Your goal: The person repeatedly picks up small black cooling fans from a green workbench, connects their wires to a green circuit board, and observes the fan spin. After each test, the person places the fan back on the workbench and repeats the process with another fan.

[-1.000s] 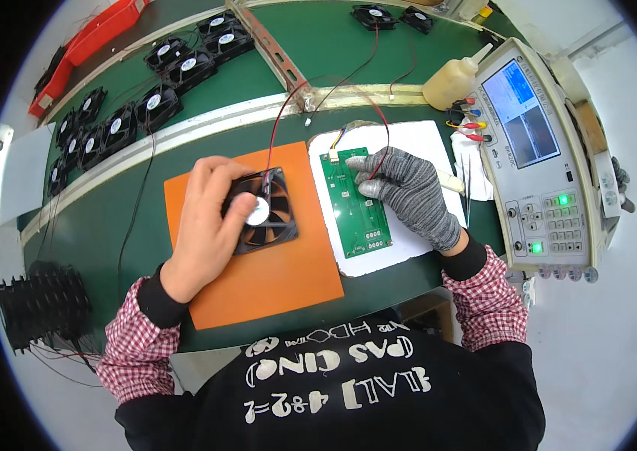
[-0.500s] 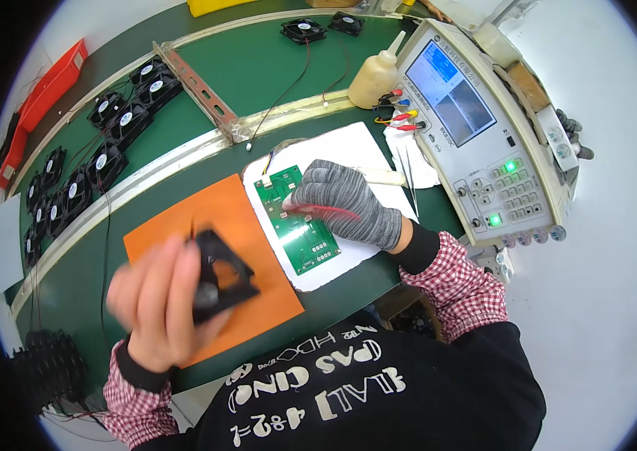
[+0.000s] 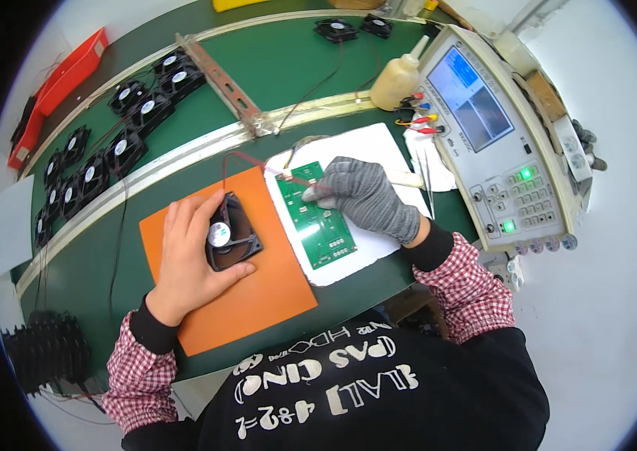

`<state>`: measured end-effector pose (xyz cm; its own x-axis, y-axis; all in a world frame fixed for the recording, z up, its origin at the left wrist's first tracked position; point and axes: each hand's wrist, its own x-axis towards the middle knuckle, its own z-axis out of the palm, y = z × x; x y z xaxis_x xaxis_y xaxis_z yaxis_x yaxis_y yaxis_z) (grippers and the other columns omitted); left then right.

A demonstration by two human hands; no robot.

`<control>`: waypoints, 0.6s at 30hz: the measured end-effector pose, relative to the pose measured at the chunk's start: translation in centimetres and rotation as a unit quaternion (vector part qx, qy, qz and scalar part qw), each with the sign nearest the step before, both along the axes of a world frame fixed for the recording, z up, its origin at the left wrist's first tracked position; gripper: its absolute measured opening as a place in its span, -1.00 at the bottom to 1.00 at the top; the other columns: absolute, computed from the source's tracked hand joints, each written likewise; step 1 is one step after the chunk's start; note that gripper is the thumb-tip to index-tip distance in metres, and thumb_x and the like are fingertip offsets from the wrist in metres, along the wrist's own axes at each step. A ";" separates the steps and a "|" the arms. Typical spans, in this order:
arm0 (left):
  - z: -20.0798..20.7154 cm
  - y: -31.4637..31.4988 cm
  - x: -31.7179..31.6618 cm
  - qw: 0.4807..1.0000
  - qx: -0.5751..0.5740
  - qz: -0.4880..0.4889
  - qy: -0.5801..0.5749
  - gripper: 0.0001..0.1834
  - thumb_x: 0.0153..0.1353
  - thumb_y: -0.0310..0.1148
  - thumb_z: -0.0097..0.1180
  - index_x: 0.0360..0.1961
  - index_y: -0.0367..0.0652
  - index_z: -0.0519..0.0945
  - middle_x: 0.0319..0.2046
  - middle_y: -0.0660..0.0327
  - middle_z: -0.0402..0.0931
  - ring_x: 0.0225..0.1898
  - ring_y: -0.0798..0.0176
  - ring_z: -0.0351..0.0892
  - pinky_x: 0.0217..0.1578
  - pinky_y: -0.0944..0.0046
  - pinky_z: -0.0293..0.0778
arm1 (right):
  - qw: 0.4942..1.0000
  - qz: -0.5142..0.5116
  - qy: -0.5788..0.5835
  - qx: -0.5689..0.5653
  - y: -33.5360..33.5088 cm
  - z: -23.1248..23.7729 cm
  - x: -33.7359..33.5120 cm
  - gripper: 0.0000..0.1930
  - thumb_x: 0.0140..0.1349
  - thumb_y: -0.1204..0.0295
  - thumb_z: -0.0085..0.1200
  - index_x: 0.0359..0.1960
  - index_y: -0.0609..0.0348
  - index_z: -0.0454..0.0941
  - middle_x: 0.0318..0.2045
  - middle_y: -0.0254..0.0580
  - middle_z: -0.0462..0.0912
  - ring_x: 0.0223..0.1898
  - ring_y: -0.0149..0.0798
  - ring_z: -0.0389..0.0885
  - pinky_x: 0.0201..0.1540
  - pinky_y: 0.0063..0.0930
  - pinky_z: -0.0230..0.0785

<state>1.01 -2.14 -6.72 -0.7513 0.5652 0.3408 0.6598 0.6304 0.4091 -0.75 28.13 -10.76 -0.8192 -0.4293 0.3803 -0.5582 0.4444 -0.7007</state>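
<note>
A square black cooling fan [image 3: 239,226] rests on the orange mat [image 3: 277,297]. My bare left hand [image 3: 189,254] is closed round its left side, thumb at the near edge and fingertips at the far one. From the fan a thin red wire [image 3: 246,156] loops over to the right. My right hand [image 3: 369,195], in a grey knitted glove, pinches that wire above a green circuit board [image 3: 321,239]. The wire's end is hidden by the glove. The board lies on a white pad [image 3: 378,154], with a white connector [image 3: 286,174] at its far left corner.
Several black fans [image 3: 124,150] stand at the left beyond a metal rail. A tester [image 3: 476,135] with a lit screen and coloured clips fills the right. Near it are a squeeze bottle [image 3: 396,81] and tweezers [image 3: 428,177]. A red bin [image 3: 70,71] sits far left.
My left hand has brought the fan down onto the orange mat and turned it so its labelled hub shows. My right hand stays over the board, with the wire now looping between both hands.
</note>
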 end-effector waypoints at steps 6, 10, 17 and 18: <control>2.1 1.0 1.4 0.979 -0.043 -0.006 0.201 -0.15 -0.24 -0.23 0.47 0.15 -0.30 0.44 -0.01 0.02 0.47 -0.02 -0.05 0.45 0.01 0.09 0.35 | 0.999 -0.041 -0.012 -0.015 0.1 0.0 0.1 -0.76 -0.04 0.60 0.26 -0.27 0.09 0.68 -0.34 -0.17 0.57 -0.29 -0.16 0.58 -0.11 -0.30 0.46; 5.2 -0.2 5.3 0.932 0.082 -0.095 0.339 -0.65 0.28 -0.15 0.04 -0.09 -0.22 0.48 -0.27 0.12 0.55 -0.25 0.14 0.52 -0.24 0.19 0.44 | 0.999 -0.022 -0.022 -0.026 0.8 0.5 0.1 -0.84 -0.06 0.63 0.27 -0.39 0.15 0.66 -0.34 -0.21 0.58 -0.20 -0.20 0.59 -0.11 -0.38 0.46; 6.1 -1.6 7.2 0.889 0.337 -0.056 -0.304 -0.48 0.27 -0.11 0.05 -0.01 -0.42 0.37 -0.28 -0.12 0.50 -0.33 0.01 0.52 -0.26 0.11 0.53 | 1.000 -0.006 -0.006 -0.027 0.8 -0.3 -0.4 -0.85 -0.05 0.55 0.32 -0.39 0.16 0.66 -0.36 -0.21 0.60 -0.21 -0.19 0.61 -0.09 -0.37 0.47; 5.5 -1.6 7.1 0.890 0.341 -0.031 -0.300 -0.44 0.26 -0.07 0.05 0.00 -0.42 0.36 -0.26 -0.13 0.49 -0.31 0.01 0.53 -0.25 0.10 0.53 | 1.000 -0.012 -0.008 -0.019 0.6 -0.2 -0.3 -0.85 -0.05 0.55 0.32 -0.39 0.16 0.66 -0.36 -0.22 0.60 -0.22 -0.19 0.61 -0.09 -0.37 0.47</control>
